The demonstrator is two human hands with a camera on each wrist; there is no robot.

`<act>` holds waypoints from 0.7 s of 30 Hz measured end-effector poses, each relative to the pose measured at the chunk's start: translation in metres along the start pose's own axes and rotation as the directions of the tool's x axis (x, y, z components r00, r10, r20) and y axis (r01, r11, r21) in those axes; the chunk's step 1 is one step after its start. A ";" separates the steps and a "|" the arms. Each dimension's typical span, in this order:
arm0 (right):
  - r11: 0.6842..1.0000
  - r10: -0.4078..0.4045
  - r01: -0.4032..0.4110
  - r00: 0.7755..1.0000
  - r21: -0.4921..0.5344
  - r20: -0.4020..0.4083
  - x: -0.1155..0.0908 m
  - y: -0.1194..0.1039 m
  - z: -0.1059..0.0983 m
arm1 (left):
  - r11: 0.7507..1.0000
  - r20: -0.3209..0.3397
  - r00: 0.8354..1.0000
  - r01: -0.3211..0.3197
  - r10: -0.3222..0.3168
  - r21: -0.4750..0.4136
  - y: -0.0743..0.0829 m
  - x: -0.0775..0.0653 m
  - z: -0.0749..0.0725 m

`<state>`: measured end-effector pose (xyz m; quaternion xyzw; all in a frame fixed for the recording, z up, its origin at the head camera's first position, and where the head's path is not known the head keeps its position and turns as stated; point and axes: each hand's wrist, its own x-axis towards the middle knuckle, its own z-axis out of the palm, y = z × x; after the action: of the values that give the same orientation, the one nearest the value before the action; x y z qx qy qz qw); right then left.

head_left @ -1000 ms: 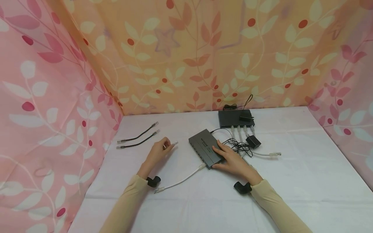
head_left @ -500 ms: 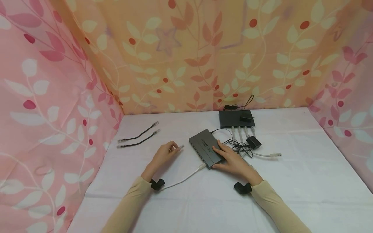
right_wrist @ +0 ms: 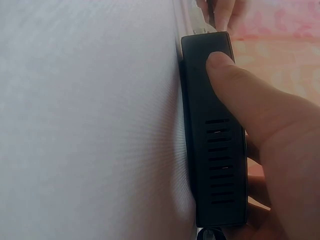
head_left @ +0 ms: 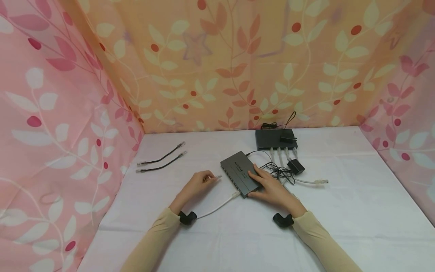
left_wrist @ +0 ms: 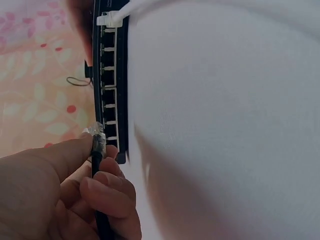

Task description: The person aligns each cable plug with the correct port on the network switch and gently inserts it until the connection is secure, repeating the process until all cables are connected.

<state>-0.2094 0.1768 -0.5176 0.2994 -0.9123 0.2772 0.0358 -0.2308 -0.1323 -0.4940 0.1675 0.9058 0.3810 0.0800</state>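
Note:
My left hand [head_left: 198,184] pinches a black Ethernet cable [left_wrist: 102,220] just behind its clear plug [left_wrist: 95,131]. In the left wrist view that plug overlaps the port row's lower end on the grey Netgear network switch [head_left: 238,170]. A white Ethernet cable [head_left: 217,208] sits in the port at the opposite end of that row. My right hand [head_left: 272,187] grips the switch by its near right side, thumb [right_wrist: 225,67] on the vented side wall and fingers over the top. Most of the black cable is hidden by my left hand in the head view.
Two short black Ethernet cables [head_left: 161,162] lie at the left. Behind stands a second black switch [head_left: 272,139] with several pale cables plugged in. A power adapter [head_left: 296,166], a tangled black cord [head_left: 283,172] and a loose pale plug [head_left: 321,181] lie at the right.
My left hand has moved right with the black cable, bringing its plug closer to the port side of the grey switch. My right hand and the switch stay in place.

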 end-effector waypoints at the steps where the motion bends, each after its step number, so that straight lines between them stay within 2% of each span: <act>1: 1.000 0.001 -0.001 1.000 -0.001 0.002 0.000 0.000 0.000 | 1.000 0.006 1.000 -0.002 0.002 0.002 0.001 0.000 0.001; 7: 1.000 0.004 -0.004 1.000 0.010 0.001 0.000 0.000 0.000 | 1.000 0.045 0.999 0.000 0.000 -0.007 0.005 0.000 0.004; 21: 1.000 -0.003 0.003 1.000 -0.003 -0.011 0.000 0.000 0.000 | 0.998 0.083 0.995 -0.054 0.051 0.036 0.012 -0.003 0.014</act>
<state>-0.2096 0.1763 -0.5172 0.2991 -0.9121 0.2774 0.0416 -0.2214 -0.1163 -0.4951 0.2084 0.9041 0.3582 0.1038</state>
